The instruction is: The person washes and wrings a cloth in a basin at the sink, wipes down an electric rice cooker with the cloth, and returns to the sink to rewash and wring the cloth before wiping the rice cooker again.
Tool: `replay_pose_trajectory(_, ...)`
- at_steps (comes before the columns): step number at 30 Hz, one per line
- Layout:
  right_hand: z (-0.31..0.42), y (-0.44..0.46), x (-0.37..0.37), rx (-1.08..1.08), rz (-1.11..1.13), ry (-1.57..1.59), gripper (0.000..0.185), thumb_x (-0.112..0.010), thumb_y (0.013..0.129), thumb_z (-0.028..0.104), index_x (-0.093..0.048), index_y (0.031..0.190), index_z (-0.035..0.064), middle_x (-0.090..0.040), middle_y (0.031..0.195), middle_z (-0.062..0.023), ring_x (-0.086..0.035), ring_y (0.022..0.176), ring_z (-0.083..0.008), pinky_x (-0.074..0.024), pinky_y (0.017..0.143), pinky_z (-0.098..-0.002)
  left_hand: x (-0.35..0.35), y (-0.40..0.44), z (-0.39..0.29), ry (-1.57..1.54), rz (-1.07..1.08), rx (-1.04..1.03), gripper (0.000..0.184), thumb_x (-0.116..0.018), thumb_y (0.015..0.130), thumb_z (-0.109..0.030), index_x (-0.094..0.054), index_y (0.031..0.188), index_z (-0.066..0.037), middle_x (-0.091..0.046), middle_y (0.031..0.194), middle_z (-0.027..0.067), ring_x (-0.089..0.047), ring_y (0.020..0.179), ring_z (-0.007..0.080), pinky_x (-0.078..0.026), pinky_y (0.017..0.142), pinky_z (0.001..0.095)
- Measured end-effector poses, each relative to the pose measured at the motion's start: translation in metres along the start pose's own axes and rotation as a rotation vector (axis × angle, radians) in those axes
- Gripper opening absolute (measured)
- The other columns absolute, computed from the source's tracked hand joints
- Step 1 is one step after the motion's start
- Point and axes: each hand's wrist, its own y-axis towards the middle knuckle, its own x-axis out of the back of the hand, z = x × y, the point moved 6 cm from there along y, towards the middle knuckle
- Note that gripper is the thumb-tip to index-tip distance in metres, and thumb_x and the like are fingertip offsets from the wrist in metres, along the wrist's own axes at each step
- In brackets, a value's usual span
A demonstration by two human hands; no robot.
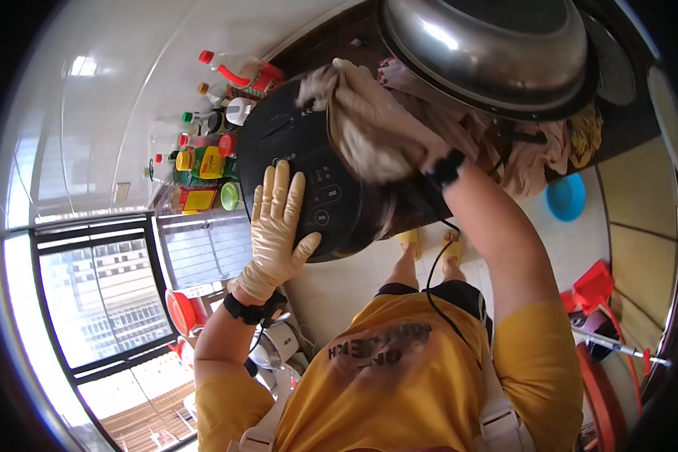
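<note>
Black cooker (pixel 279 128), just one, smooth and rounded, is at the dark worktop (pixel 621 124) between crowded plastic bottles (pixel 211 162) and one shiny steel bowl (pixel 482 53) near crumpled rags (pixel 539 158). My gloved left hand (pixel 275 230) lies flat on it, fingers apart; my right hand (pixel 384 109) clamps one soft, blurred cloth (pixel 365 154), hiding its edge.

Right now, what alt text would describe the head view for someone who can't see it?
A gloved left hand rests on a black appliance, while the right hand holds a cloth at its edge. Bottles cluster by the wall.
</note>
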Motion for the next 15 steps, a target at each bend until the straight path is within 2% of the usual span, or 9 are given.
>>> replay_pose_trajectory(3, -0.021, -0.020, -0.004, -0.108, 0.080, 0.082, 0.062, -0.061, 0.090, 0.024, -0.044, 0.147, 0.0071, -0.043, 0.149, -0.0228, -0.044, 0.136, -0.0400, -0.0347, 0.116, -0.0480, 0.000, 0.002, -0.003, 0.013, -0.002, 0.013, 0.091, -0.047, 0.093, -0.063, -0.027, 0.158, -0.002, -0.019, 0.164, 0.0256, -0.017, 0.152, 0.0463, -0.014, 0.121, 0.0547)
replay_pose_trajectory(5, -0.068, -0.050, -0.028, -0.394, -0.229, -0.388, 0.059, -0.061, 0.086, 0.020, -0.048, 0.143, 0.0082, -0.048, 0.141, -0.0207, -0.050, 0.125, -0.0364, -0.0398, 0.109, -0.0463, -0.002, 0.001, -0.004, 0.002, 0.004, -0.006, 0.091, -0.045, 0.094, -0.063, -0.027, 0.158, -0.001, -0.020, 0.164, 0.0258, -0.018, 0.151, 0.0468, -0.015, 0.121, 0.0552)
replay_pose_trajectory(6, -0.029, -0.054, -0.005, -0.558, -0.264, -0.063, 0.059, -0.059, 0.087, 0.025, -0.048, 0.142, 0.0081, -0.049, 0.137, -0.0200, -0.050, 0.124, -0.0365, -0.0403, 0.108, -0.0479, -0.002, 0.001, -0.004, 0.001, -0.006, -0.005, 0.091, -0.044, 0.095, -0.063, -0.027, 0.157, 0.000, -0.020, 0.164, 0.0264, -0.019, 0.151, 0.0475, -0.015, 0.121, 0.0555)
replay_pose_trajectory(8, -0.002, -0.092, -0.039, -0.115, -0.171, -0.382, 0.057, -0.061, 0.086, 0.031, -0.052, 0.137, 0.0072, -0.046, 0.137, -0.0225, -0.046, 0.130, -0.0407, -0.0398, 0.109, -0.0531, -0.003, 0.004, -0.004, -0.006, -0.025, -0.021, 0.090, -0.042, 0.096, -0.064, -0.026, 0.157, 0.001, -0.022, 0.162, 0.0292, -0.021, 0.149, 0.0492, -0.015, 0.121, 0.0559)
replay_pose_trajectory(9, 0.038, -0.107, -0.035, -0.364, -0.312, 0.302, 0.050, -0.060, 0.087, 0.037, -0.060, 0.127, 0.0069, -0.046, 0.135, -0.0256, -0.044, 0.131, -0.0453, -0.0350, 0.111, -0.0596, -0.005, 0.002, -0.004, -0.008, -0.012, -0.037, 0.090, -0.042, 0.096, -0.064, -0.026, 0.157, 0.001, -0.022, 0.162, 0.0292, -0.021, 0.149, 0.0492, -0.015, 0.121, 0.0559)
replay_pose_trajectory(10, 0.117, -0.104, -0.017, -0.155, -0.107, -0.078, 0.047, -0.063, 0.085, 0.040, -0.063, 0.120, 0.0091, -0.046, 0.135, -0.0264, -0.043, 0.130, -0.0476, -0.0320, 0.108, -0.0649, -0.008, 0.003, -0.001, 0.002, -0.012, -0.052, 0.090, -0.040, 0.097, -0.064, -0.026, 0.157, 0.001, -0.022, 0.161, 0.0305, -0.021, 0.149, 0.0495, -0.015, 0.121, 0.0558)
replay_pose_trajectory(11, 0.133, -0.107, -0.017, -0.123, -0.179, -0.088, 0.050, -0.065, 0.084, 0.042, -0.061, 0.122, 0.0108, -0.047, 0.136, -0.0255, -0.042, 0.130, -0.0494, -0.0295, 0.108, -0.0695, -0.008, 0.001, 0.001, 0.019, -0.032, -0.051, 0.090, -0.039, 0.097, -0.065, -0.026, 0.157, 0.002, -0.022, 0.161, 0.0317, -0.022, 0.149, 0.0499, -0.015, 0.120, 0.0558)
replay_pose_trajectory(14, 0.101, -0.102, -0.018, -0.113, -0.126, -0.002, 0.054, -0.066, 0.083, 0.042, -0.058, 0.128, 0.0117, -0.047, 0.139, -0.0236, -0.043, 0.129, -0.0485, -0.0311, 0.112, -0.0634, -0.008, 0.004, 0.001, -0.034, -0.030, -0.054, 0.090, -0.039, 0.098, -0.064, -0.026, 0.157, 0.002, -0.021, 0.161, 0.0326, -0.021, 0.149, 0.0498, -0.015, 0.120, 0.0560)
replay_pose_trajectory(15, 0.082, -0.099, -0.013, -0.183, -0.207, 0.169, 0.054, -0.064, 0.085, 0.042, -0.057, 0.129, 0.0101, -0.048, 0.140, -0.0224, -0.045, 0.129, -0.0455, -0.0318, 0.114, -0.0574, -0.007, 0.003, 0.001, -0.034, -0.031, -0.050, 0.090, -0.039, 0.097, -0.063, -0.026, 0.157, 0.002, -0.021, 0.161, 0.0326, -0.020, 0.149, 0.0498, -0.015, 0.120, 0.0561)
